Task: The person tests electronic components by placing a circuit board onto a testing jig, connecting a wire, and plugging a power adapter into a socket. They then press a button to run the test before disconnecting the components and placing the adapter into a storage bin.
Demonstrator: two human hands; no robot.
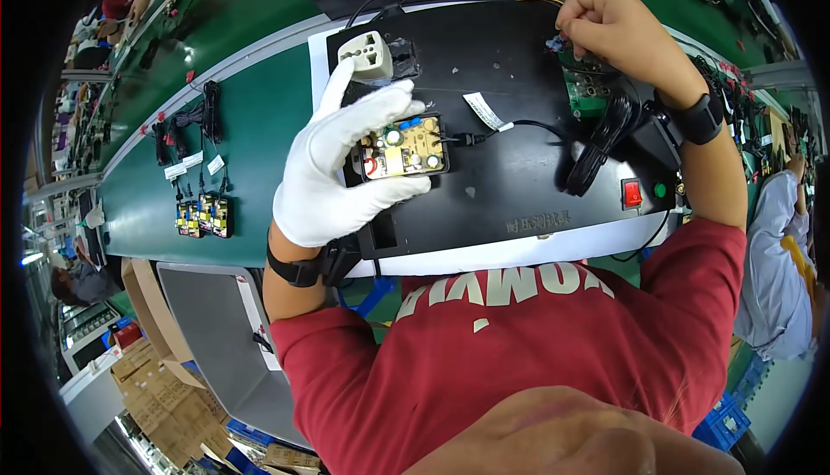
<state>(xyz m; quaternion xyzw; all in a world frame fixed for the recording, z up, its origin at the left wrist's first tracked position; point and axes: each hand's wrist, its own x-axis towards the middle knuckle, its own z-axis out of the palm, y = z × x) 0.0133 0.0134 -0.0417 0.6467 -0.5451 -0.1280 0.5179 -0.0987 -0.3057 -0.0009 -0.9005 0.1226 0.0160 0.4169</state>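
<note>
Red shirt [519, 345] cloth fills the near side at six o'clock, with part of the wearer's face at the bottom edge. Ahead of it, toward twelve o'clock, lies a black box [519, 185]. Over the box's left part, just above the middle of the view, is a yellowish circuit board [405, 148]. The left hand [322, 164], in a white glove, comes at it from nine o'clock and holds it, thumb along the near edge and fingers along the far one; the index finger stretches away to a white socket [369, 56] between eleven and twelve o'clock.

Bare, the right hand [616, 30] is at two o'clock from the board, fingers curled in close beside some wires; whether they grip anything I cannot tell.

From the board's three o'clock side runs a black cable [532, 124] with a white tag [484, 112]; a bundled cord [601, 142] lies farther along that way. A red switch [633, 193] sits between three and four. Between eight and nine, more small boards [205, 216] rest on a green table [259, 207]. A grey bin [203, 324] stands between seven and eight.
</note>
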